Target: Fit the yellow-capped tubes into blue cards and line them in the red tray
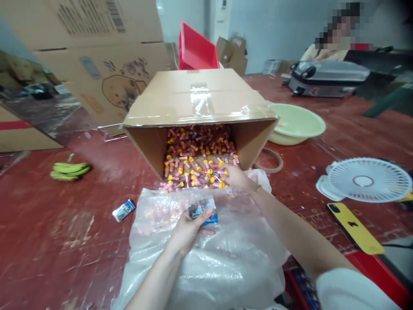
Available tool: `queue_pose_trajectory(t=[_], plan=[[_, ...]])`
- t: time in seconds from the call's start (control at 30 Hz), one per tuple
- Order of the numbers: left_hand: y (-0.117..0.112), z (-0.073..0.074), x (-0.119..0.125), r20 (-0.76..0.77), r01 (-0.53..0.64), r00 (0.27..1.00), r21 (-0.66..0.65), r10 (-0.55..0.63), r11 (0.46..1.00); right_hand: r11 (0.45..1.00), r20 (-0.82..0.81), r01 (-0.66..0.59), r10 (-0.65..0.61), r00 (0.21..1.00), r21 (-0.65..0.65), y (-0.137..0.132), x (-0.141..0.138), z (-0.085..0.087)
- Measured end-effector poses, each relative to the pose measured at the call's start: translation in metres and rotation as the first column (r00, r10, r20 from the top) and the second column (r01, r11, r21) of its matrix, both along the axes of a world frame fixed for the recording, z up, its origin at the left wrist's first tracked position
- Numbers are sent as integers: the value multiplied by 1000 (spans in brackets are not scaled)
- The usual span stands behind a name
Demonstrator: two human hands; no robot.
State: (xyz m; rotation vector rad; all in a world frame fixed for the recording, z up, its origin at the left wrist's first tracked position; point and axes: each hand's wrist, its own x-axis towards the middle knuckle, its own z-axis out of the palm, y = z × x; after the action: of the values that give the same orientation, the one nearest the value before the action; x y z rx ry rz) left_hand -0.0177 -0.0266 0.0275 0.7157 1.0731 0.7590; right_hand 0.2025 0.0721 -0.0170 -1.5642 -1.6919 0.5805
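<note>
My left hand (190,230) is closed on a small blue-and-dark printed packet (211,217), thumb on top, above a sheet of clear plastic (213,267). My right hand (237,177) reaches to the mouth of a cardboard box (196,99) lying on its side. Its fingers are at the right edge of a heap of small pink tubes with yellow caps (200,170); whether they grip one is hidden. The heap spreads from deep inside the box to its front edge. Another blue packet (124,210) lies on the table to the left.
Green bananas (69,171) lie on the red table at left. To the right are a pale green basin (295,122), a tape roll (269,161), a white slotted lid (369,180) and a yellow phone (356,228). A person (335,38) sits behind a grey case (329,77).
</note>
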Motion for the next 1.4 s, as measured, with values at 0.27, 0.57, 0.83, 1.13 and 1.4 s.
queue_pose_trajectory(t=[0.27, 0.57, 0.83, 1.13, 1.4], plan=[[3, -5, 9, 55, 169, 984, -3, -168, 986, 997, -552, -80, 64, 832, -5, -75, 4, 71], [0, 3, 7, -24, 143, 990, 190, -141, 971, 943, -97, -296, 313, 945, 153, -86, -22, 111], [-5, 7, 11, 229, 121, 967, -44, -108, 992, 923, -570, -360, 224, 791, -136, -91, -26, 70], [-2, 19, 34, 309, 77, 950, -109, -40, 991, 979, -545, -190, 118, 830, -77, -141, -60, 36], [-4, 22, 38, 312, 76, 949, -124, -34, 989, 988, -518, -153, 126, 846, -9, -140, -62, 34]])
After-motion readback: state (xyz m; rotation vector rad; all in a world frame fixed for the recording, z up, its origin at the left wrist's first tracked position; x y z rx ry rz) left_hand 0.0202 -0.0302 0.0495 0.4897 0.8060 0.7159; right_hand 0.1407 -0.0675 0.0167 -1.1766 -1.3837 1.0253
